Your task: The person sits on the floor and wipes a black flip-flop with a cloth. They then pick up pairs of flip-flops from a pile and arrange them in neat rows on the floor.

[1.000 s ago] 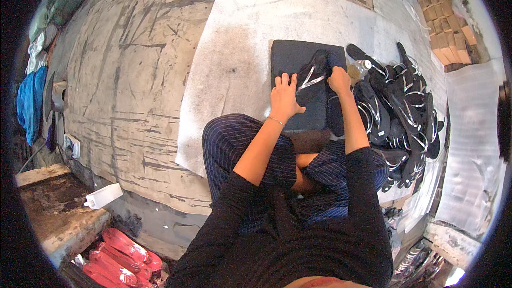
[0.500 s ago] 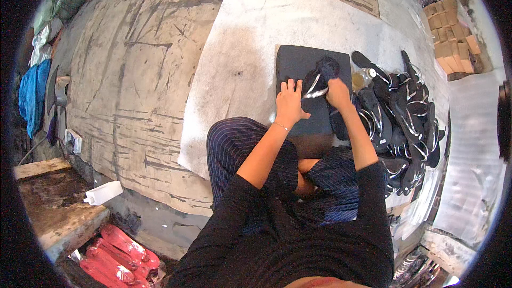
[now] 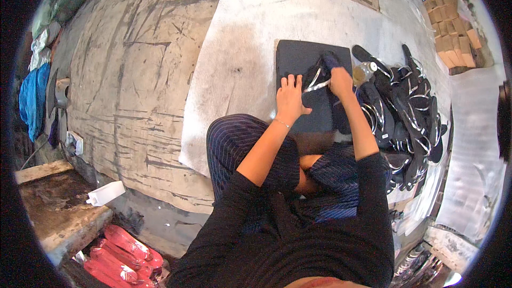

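The left hand lies splayed by the sandal strap (image 3: 318, 86), the right hand (image 3: 342, 82) grips dark cloth (image 3: 331, 61) — a wide sweep could knock the bottle (image 3: 362, 74)

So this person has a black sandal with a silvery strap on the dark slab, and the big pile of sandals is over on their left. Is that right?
Not quite: the head view shows the big pile of sandals over on the right, not the left. The black sandal with a silvery strap is indeed on the dark slab.
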`<state>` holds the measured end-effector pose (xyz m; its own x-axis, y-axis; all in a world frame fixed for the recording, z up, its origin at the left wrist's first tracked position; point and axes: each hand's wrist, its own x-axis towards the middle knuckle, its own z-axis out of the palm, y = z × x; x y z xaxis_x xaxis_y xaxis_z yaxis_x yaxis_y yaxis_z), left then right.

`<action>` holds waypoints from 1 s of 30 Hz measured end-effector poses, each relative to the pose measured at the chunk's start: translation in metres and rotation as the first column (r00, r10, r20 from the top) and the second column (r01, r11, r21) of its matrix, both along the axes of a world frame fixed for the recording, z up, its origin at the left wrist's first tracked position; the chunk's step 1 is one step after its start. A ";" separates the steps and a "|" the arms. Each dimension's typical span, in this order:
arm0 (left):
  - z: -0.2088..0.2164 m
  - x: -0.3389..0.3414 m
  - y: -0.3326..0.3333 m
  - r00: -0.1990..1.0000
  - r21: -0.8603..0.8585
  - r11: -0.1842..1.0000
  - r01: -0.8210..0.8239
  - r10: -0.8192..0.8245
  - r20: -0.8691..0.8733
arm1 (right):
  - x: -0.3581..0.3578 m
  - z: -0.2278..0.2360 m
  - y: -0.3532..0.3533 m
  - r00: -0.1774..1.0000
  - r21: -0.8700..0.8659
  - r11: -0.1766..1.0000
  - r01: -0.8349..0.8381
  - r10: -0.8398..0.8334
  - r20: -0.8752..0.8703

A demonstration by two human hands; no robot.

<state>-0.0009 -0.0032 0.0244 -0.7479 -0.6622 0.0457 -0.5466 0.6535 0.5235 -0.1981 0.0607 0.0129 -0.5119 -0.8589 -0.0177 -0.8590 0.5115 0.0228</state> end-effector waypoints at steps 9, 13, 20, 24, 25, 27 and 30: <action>-0.002 0.000 0.000 1.000 0.022 1.000 -0.004 0.003 0.017 | 0.011 0.007 -0.005 0.994 0.063 0.995 0.071 -0.075 0.077; -0.003 0.007 -0.002 1.000 0.002 1.000 -0.002 0.002 0.023 | 0.023 0.007 -0.013 0.987 0.067 0.993 0.092 -0.100 0.124; -0.001 0.000 -0.001 1.000 0.005 1.000 -0.007 0.006 0.024 | 0.007 0.008 -0.016 0.998 -0.025 0.998 0.054 -0.054 0.031; -0.004 0.001 -0.002 1.000 -0.005 1.000 -0.003 0.003 0.029 | 0.027 0.002 -0.001 0.979 0.061 0.998 0.036 -0.047 0.197; -0.005 0.000 -0.002 0.999 0.004 1.000 -0.006 0.006 0.039 | 0.027 -0.003 0.009 0.969 0.037 0.999 0.004 -0.013 0.246; -0.006 0.001 -0.004 0.999 0.006 1.000 -0.012 0.012 0.047 | 0.032 0.000 0.015 0.977 0.031 0.999 0.009 -0.015 0.211; -0.004 0.000 -0.001 1.000 -0.005 1.000 -0.004 0.004 0.011 | 0.004 -0.005 0.001 1.000 0.079 0.997 -0.014 0.016 -0.027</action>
<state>-0.0005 -0.0046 0.0204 -0.7459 -0.6649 0.0405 -0.5550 0.6539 0.5142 -0.1937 0.0615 0.0078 -0.5004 -0.8628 -0.0715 -0.8649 0.4945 0.0863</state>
